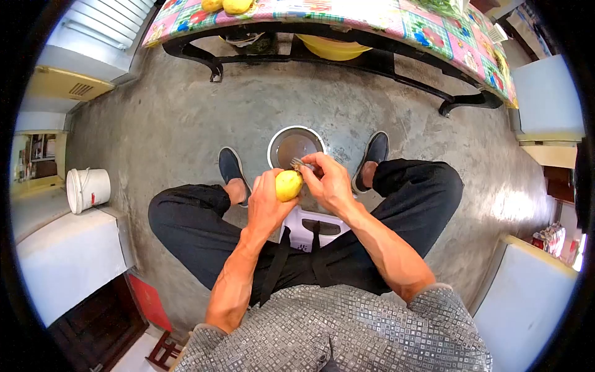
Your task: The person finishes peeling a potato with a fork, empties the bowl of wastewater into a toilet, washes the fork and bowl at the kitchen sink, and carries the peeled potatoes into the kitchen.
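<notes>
A yellow potato-like item [288, 185] is in my left hand [265, 201], whose fingers wrap round its left side and underside. My right hand [328, 183] is closed on a small metallic tool [297, 163], held against the top right of the yellow item; its exact shape is hard to make out. Just beyond both hands, on the floor between my feet, stands a white-rimmed basin [271, 149] with brownish water in it.
A lilac plastic stool [300, 233] is under me. Ahead runs a table with a floral cloth [372, 13], yellow items [237, 5] on top and a yellow basin [334, 49] beneath. A white bucket [93, 188] stands at the left.
</notes>
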A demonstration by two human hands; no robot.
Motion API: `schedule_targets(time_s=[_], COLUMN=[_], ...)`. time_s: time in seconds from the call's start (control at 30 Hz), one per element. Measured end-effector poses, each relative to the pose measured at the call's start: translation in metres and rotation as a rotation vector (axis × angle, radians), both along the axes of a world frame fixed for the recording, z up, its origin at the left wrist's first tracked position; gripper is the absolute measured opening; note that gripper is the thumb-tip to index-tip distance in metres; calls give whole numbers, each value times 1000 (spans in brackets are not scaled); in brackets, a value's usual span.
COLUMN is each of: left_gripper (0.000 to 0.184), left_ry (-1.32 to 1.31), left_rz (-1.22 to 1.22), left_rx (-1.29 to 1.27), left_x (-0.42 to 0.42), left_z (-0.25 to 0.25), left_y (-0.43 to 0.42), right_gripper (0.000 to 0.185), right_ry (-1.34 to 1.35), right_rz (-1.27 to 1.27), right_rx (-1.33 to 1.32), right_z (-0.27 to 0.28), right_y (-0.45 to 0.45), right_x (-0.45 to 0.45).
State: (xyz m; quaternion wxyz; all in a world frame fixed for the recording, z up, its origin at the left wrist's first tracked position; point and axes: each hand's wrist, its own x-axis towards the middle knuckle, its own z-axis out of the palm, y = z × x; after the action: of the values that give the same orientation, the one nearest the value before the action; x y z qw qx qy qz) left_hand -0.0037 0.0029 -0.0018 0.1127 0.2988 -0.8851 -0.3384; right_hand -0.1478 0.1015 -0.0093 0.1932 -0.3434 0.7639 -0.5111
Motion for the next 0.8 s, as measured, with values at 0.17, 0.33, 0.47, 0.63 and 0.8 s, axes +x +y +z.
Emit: schedule_targets(time_s=[0.17, 0.33, 0.47, 0.63, 0.8], left_gripper=[61, 60, 60, 60, 60], left_ry=[68, 163, 244, 196, 196], left_rz=[103, 108, 73, 40, 15], left_rx=[199, 263, 243, 259, 234], left_x=[3, 0, -1, 1, 3], left_z=[-7, 5, 4, 2, -2], left_y=[-3, 0, -1, -3, -1], right_gripper=[21, 22, 28, 34, 34], right_ry=[-417, -385, -676, -699, -702], right_rz=[98, -46, 40, 293, 310], right_rx=[-38, -4, -5, 121, 188], right_z=[-1, -18, 16, 9, 3], right_y=[8, 1, 4, 7, 7], right_x=[10, -11, -21, -24, -23])
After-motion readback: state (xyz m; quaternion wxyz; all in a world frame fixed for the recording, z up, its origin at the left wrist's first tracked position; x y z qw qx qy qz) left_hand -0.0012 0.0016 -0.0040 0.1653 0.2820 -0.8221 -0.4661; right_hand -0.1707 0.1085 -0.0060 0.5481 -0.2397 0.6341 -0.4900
